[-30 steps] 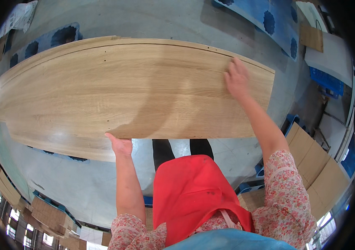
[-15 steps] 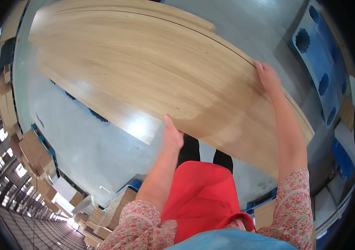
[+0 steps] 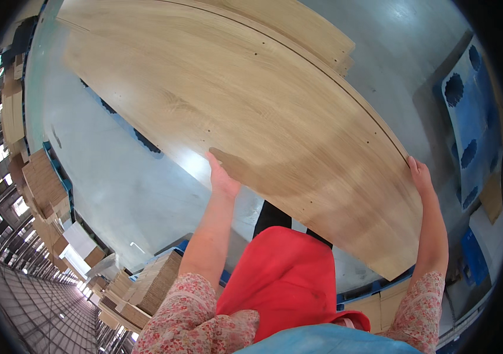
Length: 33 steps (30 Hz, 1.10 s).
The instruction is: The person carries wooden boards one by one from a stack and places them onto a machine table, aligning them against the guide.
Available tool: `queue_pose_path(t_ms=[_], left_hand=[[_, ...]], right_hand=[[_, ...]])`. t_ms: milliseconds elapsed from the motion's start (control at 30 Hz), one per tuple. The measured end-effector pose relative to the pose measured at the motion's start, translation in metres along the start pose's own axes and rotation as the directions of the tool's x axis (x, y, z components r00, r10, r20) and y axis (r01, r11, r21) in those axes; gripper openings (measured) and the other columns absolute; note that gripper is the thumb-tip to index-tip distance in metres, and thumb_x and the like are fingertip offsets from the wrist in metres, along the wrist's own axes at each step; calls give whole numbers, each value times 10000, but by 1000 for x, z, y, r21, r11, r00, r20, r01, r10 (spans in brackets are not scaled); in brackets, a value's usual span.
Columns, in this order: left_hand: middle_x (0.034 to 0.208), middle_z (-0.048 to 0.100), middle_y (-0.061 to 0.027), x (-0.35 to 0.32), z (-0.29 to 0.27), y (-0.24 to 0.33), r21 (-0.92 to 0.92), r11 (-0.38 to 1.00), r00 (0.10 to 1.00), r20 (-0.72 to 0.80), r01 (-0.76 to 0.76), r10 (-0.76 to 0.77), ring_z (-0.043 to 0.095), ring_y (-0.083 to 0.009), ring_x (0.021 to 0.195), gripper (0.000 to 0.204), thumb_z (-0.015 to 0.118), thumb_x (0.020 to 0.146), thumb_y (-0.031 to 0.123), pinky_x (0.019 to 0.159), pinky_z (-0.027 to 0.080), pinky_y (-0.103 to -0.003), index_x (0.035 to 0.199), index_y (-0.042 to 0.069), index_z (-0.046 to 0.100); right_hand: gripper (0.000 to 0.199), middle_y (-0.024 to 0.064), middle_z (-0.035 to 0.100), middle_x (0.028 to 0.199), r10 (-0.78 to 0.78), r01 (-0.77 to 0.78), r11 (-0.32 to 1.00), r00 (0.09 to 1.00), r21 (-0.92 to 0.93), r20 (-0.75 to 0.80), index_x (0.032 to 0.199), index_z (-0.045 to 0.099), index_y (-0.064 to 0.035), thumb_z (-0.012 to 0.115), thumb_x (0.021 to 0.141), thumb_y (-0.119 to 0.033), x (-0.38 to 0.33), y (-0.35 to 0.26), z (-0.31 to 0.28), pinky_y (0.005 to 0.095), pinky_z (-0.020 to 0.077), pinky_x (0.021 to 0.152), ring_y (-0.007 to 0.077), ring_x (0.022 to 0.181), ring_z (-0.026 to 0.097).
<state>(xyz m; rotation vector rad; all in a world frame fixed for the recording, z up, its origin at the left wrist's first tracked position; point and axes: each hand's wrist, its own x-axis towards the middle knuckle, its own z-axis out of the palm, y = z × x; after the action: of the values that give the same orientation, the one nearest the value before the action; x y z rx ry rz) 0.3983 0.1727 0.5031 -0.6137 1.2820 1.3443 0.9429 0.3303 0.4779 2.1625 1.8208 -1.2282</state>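
Note:
A long wood-grain panel (image 3: 245,112) stretches from the upper left to the lower right in front of me. Small drilled holes dot its face, and a dark groove runs along its far long edge. My left hand (image 3: 224,180) grips the near long edge, with the thumb on top and the other fingers hidden underneath. Out to the right, my right hand (image 3: 421,176) is closed round the far edge. Behind this panel, other wood-grain panels (image 3: 316,35) show in a stack.
A blue pallet (image 3: 123,121) shows under the panel's left side. To the right stands a blue plastic sheet-like pallet (image 3: 462,127) with dark round openings. Stacked brown boards (image 3: 151,283) lie at lower left, and more stacks (image 3: 45,180) line the far left. Grey floor (image 3: 127,189) lies between.
The panel has shifted right and toward me, baring more of the stack behind it. My right hand has moved right and down with its edge; my left hand sits slightly further left.

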Motion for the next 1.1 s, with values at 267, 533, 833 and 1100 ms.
queue_pose_path(t_ms=[267, 533, 833, 1100], left_hand=[[1427, 364, -92, 0, 5, -8, 56, 994, 995, -24, -93, 94, 369, -285, 1291, 719, 331, 924, 605, 1072, 302, -421, 1412, 79, 287], [1478, 307, -44, -51, -38, -90, 22, 990, 989, -41, 142, -142, 288, -255, 1351, 799, 218, 885, 690, 1102, 243, -420, 1451, 126, 229], [1469, 328, -27, -110, -73, -169, -78, 949, 949, 109, 305, -296, 295, -226, 1351, 764, 382, 866, 641, 1106, 248, -417, 1422, 129, 273], [1461, 348, -34, -106, -70, -170, -163, 943, 957, 59, 290, -284, 296, -229, 1351, 783, 456, 843, 622, 1114, 224, -409, 1423, 122, 290]], right_hand=[[549, 192, 589, 701, -172, 183, 981, 973, -65, 151, 782, 588, 41, 466, 901, -481, 60, -157, 33, 397, 425, 645, 291, 680, 572], [555, 250, 603, 791, -192, 215, 952, 974, -219, 121, 789, 614, 28, 445, 908, -488, 39, -116, 36, 461, 424, 658, 430, 754, 563], [553, 227, 578, 705, -63, 116, 965, 974, -236, 219, 739, 581, 27, 461, 899, -488, 6, -54, 8, 434, 425, 624, 387, 693, 561], [586, 270, 576, 736, -127, 188, 945, 964, -266, 233, 792, 598, 54, 452, 898, -503, 12, -38, 15, 436, 433, 675, 415, 721, 562]])
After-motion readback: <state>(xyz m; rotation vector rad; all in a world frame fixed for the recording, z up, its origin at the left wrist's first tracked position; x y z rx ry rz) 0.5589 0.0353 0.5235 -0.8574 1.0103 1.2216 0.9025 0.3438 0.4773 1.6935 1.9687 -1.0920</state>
